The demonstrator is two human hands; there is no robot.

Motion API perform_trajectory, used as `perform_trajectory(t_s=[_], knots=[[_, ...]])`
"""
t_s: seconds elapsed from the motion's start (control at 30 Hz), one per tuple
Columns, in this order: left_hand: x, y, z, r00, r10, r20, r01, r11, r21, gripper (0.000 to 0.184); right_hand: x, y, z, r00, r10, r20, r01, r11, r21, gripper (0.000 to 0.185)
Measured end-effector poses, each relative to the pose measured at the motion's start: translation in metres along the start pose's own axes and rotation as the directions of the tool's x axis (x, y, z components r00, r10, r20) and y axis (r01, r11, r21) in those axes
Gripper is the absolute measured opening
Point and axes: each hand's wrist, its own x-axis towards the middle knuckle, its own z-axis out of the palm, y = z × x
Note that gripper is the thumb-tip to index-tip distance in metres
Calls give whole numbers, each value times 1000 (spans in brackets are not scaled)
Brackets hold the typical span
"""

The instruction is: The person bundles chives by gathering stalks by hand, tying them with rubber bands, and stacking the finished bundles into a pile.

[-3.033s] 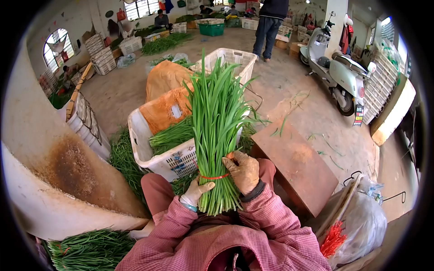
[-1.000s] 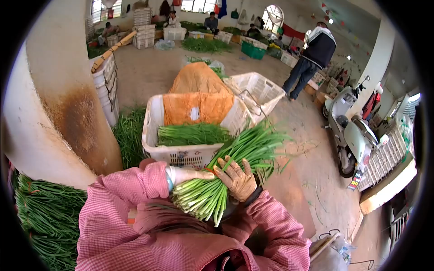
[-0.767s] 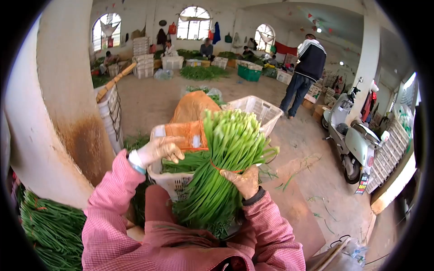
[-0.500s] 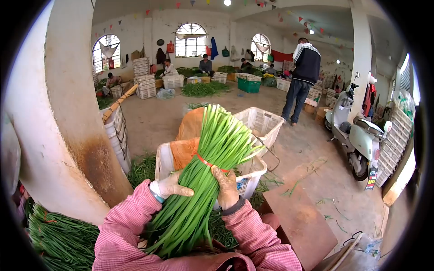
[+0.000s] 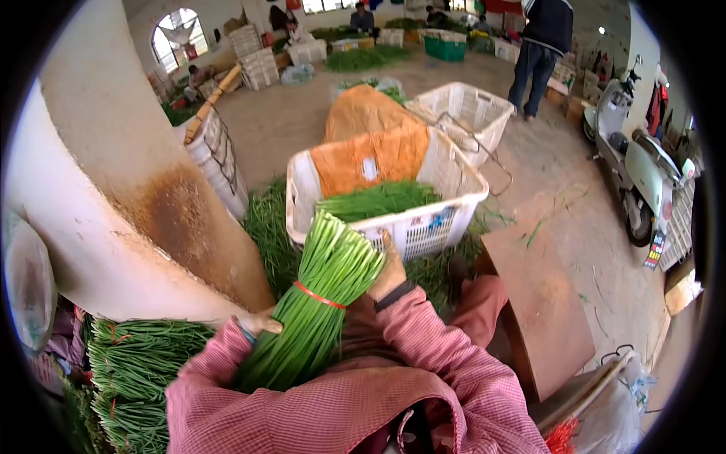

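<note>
Holding the green bunch (image 5: 314, 299) w/ both — L hand (image 5: 261, 324) pinching leaves (image 5: 283, 352), R hand (image 5: 389, 271) cupped against stems (image 5: 340, 246), white crate (image 5: 432, 234) just beyond.

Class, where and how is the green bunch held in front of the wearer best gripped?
Grip the bunch at its red band, probably best from left and right, one palm on each side. The band cinches the stalks into a narrow waist, and the bunch leans with its pale ends uppermost.
</note>
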Motion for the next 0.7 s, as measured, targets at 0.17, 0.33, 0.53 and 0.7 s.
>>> perform_trajectory(t_s=[0.17, 0.33, 0.53, 0.7], knots=[[-3, -61, 14, 982, 114, -148, -141, 972, -188, 81, -10, -77, -7, 899, -437, -23, 407, 853, -326, 20], [-2, -67, -3, 987, 111, -118, -123, 988, -96, 80, -61, -79, 25, 746, -520, 417, 465, -43, -885, 21], [-2, -58, 10, 995, 95, -34, -99, 982, -162, 77, -75, -36, 21, 764, -182, 618, 244, -806, -540, 27], [-4, -58, 17, 994, 76, -75, -91, 971, -220, 77, -73, -41, 38, 868, -111, 484, 150, -871, -468, 24]])
